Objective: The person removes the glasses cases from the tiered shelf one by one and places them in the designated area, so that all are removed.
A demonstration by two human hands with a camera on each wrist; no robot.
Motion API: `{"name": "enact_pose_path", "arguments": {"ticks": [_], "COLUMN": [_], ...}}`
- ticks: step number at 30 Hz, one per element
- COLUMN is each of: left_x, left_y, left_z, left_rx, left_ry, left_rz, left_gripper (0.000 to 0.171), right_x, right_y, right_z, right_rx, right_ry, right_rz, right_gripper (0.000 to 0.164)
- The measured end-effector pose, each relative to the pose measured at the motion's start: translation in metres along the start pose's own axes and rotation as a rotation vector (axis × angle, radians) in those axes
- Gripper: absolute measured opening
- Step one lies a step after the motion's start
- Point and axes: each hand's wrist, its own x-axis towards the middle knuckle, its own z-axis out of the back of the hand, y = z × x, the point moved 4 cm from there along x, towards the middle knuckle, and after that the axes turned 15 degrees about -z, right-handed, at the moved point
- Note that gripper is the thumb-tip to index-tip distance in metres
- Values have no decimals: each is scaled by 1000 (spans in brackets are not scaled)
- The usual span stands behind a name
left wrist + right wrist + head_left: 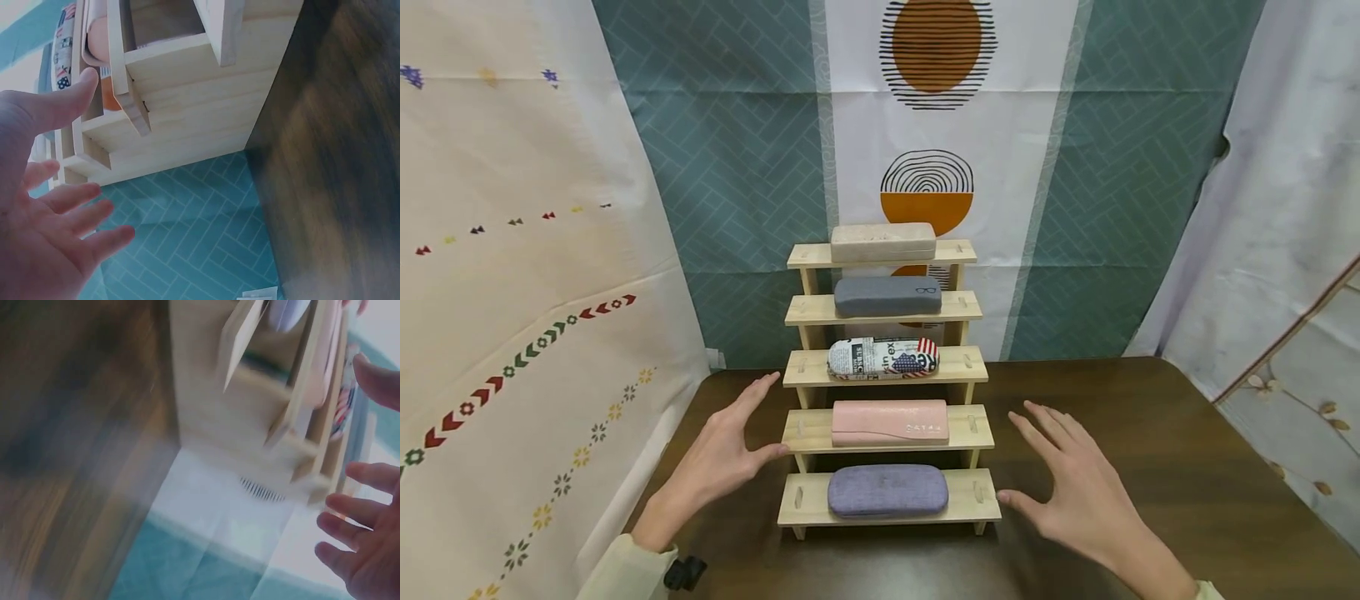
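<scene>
A wooden tiered rack (799, 500) stands on the table with one glasses case on each step. From the bottom up lie a purple-grey case (887, 490), a pink case (890, 422), a newspaper-print case (883, 358), a dark grey-blue case (887, 297) and a beige case (883, 242). My left hand (715, 454) is held at the rack's left side, fingers spread, thumb by the end of the second step. On the right side my right hand (1067, 483) mirrors it, thumb close to the bottom step's end. Both hands hold nothing.
The dark brown table (1112, 417) extends to either side of the rack. Behind it hangs a green and white curtain (737, 167) with orange circles. Patterned cream cloth (535, 292) closes off the left, and a white cloth (1292, 208) the right.
</scene>
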Motion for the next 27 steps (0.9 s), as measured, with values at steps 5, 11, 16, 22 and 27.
{"name": "enact_pose_path", "arguments": {"ticks": [5, 11, 16, 22, 27], "left_x": [3, 4, 6, 8, 7], "left_y": [1, 1, 3, 5, 7], "left_z": [-2, -5, -9, -12, -15], "left_rx": [-55, -93, -112, -135, -167], "left_ry": [-6, -22, -28, -19, -19], "left_rz": [11, 13, 18, 29, 35], "left_gripper": [112, 113, 111, 108, 108], "right_x": [-9, -14, -10, -6, -5], "right_y": [24, 41, 43, 42, 46], "right_z": [-7, -29, -50, -69, -77], "right_rx": [103, 196, 276, 336, 337], "right_ry": [76, 246, 326, 354, 360], "right_rz": [-65, -155, -138, -96, -88], "right_gripper": [84, 77, 72, 71, 73]}}
